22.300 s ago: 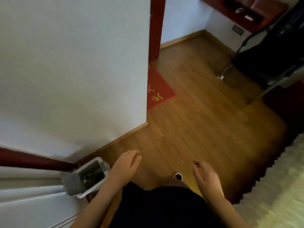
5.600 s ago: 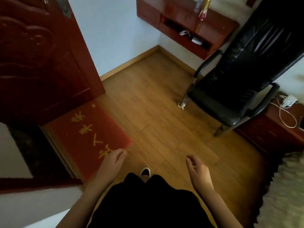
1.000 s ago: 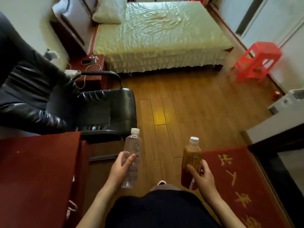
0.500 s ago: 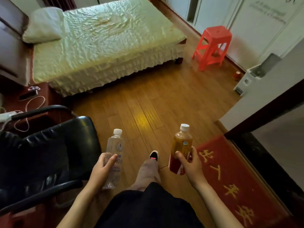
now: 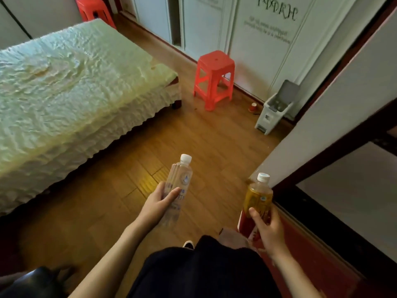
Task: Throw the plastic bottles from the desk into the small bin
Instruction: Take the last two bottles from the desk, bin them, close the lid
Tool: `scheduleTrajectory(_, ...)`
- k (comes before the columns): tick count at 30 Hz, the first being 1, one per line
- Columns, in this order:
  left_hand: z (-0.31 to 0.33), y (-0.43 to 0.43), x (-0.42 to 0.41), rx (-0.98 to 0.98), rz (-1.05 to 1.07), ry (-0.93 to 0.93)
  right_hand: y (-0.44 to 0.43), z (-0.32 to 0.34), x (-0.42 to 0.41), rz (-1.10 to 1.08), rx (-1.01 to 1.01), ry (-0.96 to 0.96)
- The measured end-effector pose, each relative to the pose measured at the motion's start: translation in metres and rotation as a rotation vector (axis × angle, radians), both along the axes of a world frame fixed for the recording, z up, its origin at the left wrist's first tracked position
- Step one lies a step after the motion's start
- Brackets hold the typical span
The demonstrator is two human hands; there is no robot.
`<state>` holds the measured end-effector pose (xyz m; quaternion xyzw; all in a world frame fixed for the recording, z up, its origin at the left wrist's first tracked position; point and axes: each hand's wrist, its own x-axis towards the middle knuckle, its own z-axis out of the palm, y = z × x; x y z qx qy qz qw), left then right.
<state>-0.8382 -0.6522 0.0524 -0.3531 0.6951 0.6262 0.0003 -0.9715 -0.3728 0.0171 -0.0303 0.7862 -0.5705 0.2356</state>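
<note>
My left hand grips a clear plastic bottle with a white cap, held upright over the wooden floor. My right hand grips an amber drink bottle with a white cap and a red label, also upright. The small white bin stands on the floor at the far right by the white wall, its grey lid raised. Both bottles are well short of the bin.
A bed with a pale green cover fills the left. A red plastic stool stands left of the bin, a small red cup lies between them. A wall corner and dark door frame run along the right, above a red mat.
The view has swung right: the black chair has left the frame and the bin now shows in full. Both hands keep their bottles.
</note>
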Motion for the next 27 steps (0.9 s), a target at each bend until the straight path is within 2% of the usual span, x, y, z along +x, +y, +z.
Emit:
scheduleTrajectory(7,-0.017,-0.032,-0.179,0.01,-0.154,0.008,-0.015,-0.017,-0.127,-0.146,0.056,-0.052)
scheduleTrajectory(15,-0.023,-0.061,-0.326,0.069,0.089,-0.047,-0.085,-0.002,-0.313,-0.067,0.009,-0.031)
scheduleTrajectory(21,-0.019,-0.121,-0.411,0.047,0.185,-0.08,-0.142,0.009,-0.44,0.008,-0.03,-0.012)
scheduleTrajectory(27,-0.037,-0.179,-0.502,0.011,0.178,-0.144,-0.186,-0.007,-0.539,-0.085,-0.02,-0.017)
